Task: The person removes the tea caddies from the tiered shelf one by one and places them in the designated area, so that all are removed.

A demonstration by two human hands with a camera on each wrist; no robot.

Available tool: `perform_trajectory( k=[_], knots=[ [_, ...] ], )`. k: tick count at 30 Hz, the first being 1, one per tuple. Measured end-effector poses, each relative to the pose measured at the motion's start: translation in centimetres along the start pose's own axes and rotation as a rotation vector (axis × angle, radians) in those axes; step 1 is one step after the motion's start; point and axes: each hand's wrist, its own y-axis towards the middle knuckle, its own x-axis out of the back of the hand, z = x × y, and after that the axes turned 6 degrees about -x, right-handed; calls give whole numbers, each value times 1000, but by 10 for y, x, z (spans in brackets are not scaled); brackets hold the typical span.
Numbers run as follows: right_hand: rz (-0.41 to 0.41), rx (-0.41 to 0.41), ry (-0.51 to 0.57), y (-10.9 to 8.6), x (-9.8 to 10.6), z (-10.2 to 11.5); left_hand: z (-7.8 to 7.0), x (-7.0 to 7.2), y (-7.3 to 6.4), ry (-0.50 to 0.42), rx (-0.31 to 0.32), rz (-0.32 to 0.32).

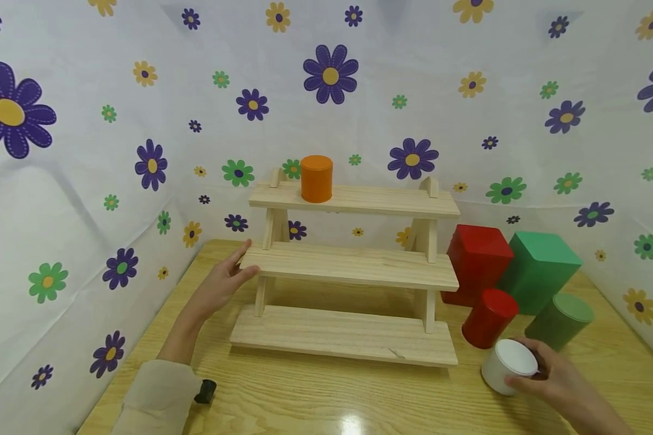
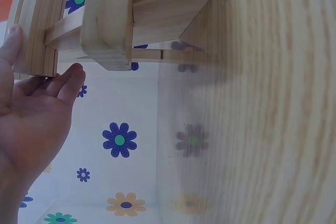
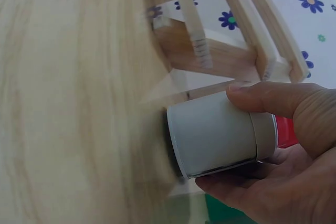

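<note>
A three-tier wooden display stand (image 1: 348,266) is in the middle of the table. My left hand (image 1: 223,283) holds the left end of its middle shelf, the thumb at the front edge and the fingers round the end. In the left wrist view, the left hand (image 2: 39,119) is against the shelf's end (image 2: 39,51). To the right of the stand, my right hand (image 1: 552,377) grips a white lidded canister (image 1: 508,365) between thumb and fingers. Close up, the canister (image 3: 215,135) has its base very near the tabletop; whether it touches I cannot tell.
An orange canister (image 1: 317,179) stands on the top shelf, left of centre. Right of the stand are a red canister (image 1: 490,318), a green canister (image 1: 559,320), a red box (image 1: 476,263) and a green box (image 1: 541,266). Flower-print cloth (image 1: 326,127) encloses the table (image 1: 283,393).
</note>
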Motion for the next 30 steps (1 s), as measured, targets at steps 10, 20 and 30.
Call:
perform_trajectory(
  k=[10,20,30],
  knots=[
    [3,-35,-39,3,-3,-5,2,0,-1,-7,4,2],
    [-74,-19,-46,-8,8,12,2,0,0,2,2,-3],
    [-209,118,77,-13,18,27,2,0,0,6,-2,-4]
  ],
)
